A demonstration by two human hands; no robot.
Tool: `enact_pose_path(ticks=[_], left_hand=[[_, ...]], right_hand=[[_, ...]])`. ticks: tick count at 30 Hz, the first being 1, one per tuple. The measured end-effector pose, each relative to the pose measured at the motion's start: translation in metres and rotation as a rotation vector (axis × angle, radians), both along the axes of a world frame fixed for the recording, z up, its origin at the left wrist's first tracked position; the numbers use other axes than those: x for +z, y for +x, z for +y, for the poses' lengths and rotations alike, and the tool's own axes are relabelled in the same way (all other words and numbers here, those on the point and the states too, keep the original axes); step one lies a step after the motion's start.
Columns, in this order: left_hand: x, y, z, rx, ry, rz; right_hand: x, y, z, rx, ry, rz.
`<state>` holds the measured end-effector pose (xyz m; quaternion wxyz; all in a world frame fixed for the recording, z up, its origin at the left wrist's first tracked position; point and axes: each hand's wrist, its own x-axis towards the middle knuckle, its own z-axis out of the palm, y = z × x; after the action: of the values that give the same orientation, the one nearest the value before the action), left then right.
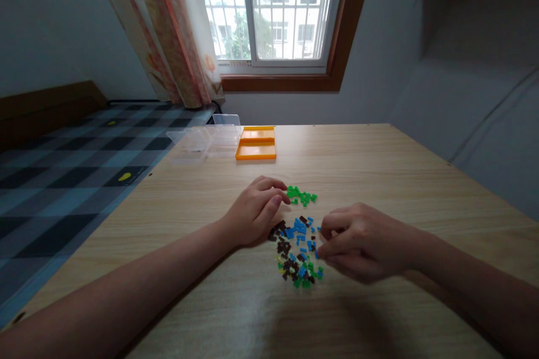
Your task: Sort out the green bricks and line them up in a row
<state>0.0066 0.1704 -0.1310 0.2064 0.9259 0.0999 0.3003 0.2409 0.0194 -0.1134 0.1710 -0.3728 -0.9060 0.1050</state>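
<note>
Left hand (pixel 255 210) half-curled, touching green pieces (pixel 298 195)

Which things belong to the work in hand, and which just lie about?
Apparently in use:
left hand, by small bright-green plastic pieces
right hand, by small blue plastic pieces
small dark-brown plastic pieces between

Apparently idle:
rectangular orange plastic tray
clear plastic boxes
</note>
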Motion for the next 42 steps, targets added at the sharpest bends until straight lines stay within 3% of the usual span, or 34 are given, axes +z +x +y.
enact_pose_path(ticks=[5, 15, 18, 23, 31, 36, 42], left_hand=[[-0.002, 0.0, 0.001, 0.005, -0.002, 0.001], [0.0, 0.0, 0.0, 0.008, -0.002, 0.007], [0.001, -0.001, -0.001, 0.025, 0.0, 0.002], [0.0, 0.0, 0.0, 0.064, 0.014, -0.028], [0.0, 0.001, 0.001, 0.136, 0.009, -0.058], [-0.001, 0.001, 0.001, 0.13, -0.001, -0.06], [0.0, 0.002, 0.0, 0.12, -0.001, -0.048]], right_hand=[[-0.004, -0.005, -0.002, 0.074, -0.047, 0.078], [-0.007, -0.002, 0.001, 0.072, -0.089, 0.101], [-0.005, 0.012, 0.006, -0.008, -0.126, 0.207], [-0.017, 0.036, 0.022, -0.313, -0.051, 0.155], [-0.037, 0.025, 0.043, -0.566, 0.138, 0.161], [-0.034, 0.031, 0.037, -0.493, 0.126, 0.238], [-0.037, 0.032, 0.036, -0.458, 0.092, 0.146]])
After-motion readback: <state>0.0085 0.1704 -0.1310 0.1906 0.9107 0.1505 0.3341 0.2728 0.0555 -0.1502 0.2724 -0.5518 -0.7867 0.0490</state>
